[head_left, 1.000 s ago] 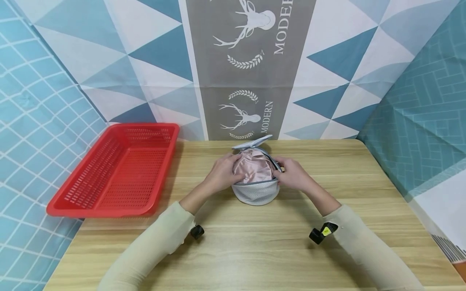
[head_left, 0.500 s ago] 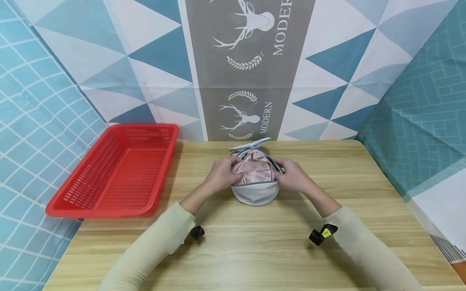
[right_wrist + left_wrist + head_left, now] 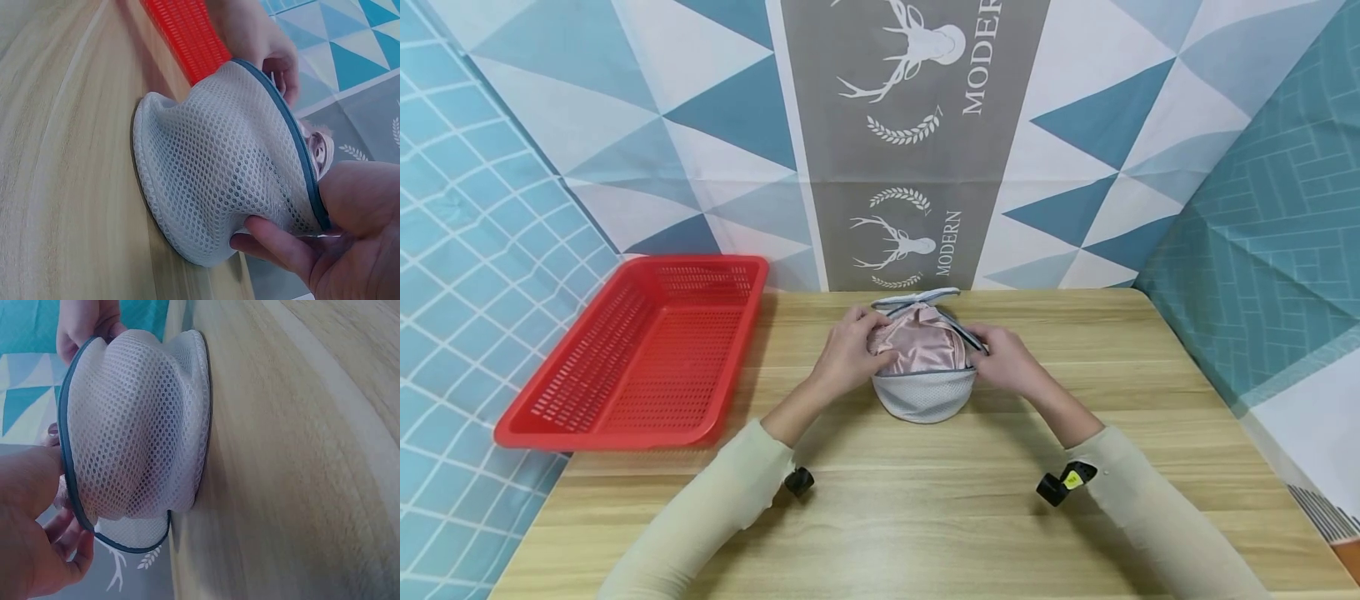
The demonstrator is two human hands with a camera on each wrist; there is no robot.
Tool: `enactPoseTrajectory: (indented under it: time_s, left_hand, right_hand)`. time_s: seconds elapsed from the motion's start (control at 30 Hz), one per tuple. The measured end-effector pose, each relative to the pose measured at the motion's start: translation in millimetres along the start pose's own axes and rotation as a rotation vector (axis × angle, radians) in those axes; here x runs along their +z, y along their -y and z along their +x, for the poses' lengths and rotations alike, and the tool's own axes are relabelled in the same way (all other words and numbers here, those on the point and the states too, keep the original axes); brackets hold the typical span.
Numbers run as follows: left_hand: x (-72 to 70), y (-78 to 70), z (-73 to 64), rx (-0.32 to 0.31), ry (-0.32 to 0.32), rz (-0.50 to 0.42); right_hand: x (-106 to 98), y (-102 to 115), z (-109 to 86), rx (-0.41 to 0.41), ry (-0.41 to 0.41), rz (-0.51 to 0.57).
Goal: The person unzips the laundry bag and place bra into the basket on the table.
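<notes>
"Pinching the mesh bag (image 3: 925, 400) at its right rim: right hand (image 3: 1011, 362). Bag on the wooden table (image 3: 925, 508), near the back edge, mouth open."

"Left hand (image 3: 847, 354)?"

"At the left rim, thumb by the pink satin cloth (image 3: 925, 342) inside. Whether gripping, cannot tell."

"Red basket (image 3: 681, 358)?"

"Off left, apart from both hands."

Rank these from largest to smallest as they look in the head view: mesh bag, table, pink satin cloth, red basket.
1. Table
2. Red basket
3. Mesh bag, counting its whole outline
4. Pink satin cloth, visible within that outline
</notes>
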State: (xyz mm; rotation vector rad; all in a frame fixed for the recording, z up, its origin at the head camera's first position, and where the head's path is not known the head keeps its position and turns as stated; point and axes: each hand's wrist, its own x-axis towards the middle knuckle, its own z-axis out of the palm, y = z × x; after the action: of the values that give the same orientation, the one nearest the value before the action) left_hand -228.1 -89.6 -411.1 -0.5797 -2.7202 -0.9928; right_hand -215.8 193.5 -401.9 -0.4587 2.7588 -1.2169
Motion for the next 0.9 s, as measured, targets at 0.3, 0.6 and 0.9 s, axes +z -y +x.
enactPoseTrajectory:
  time_s: [0.3, 0.6, 0.9]
  left_hand:
    - [-4.1, -5.2, -1.8, 0.150, 0.072, 0.030]
    - [-3.9, -7.0, -0.7, 0.113, 0.149, 0.140]
    - [0.9, -6.5, 3.3, 0.042, 0.137, 0.180]
  right_hand:
    - [0.7, 2.3, 2.2, -0.026, -0.017, -0.076]
    - [1.1, 3.1, 1.6, -0.007, -0.002, -0.059]
    - [2.9, 4.3, 3.7, -0.027, -0.016, -0.071]
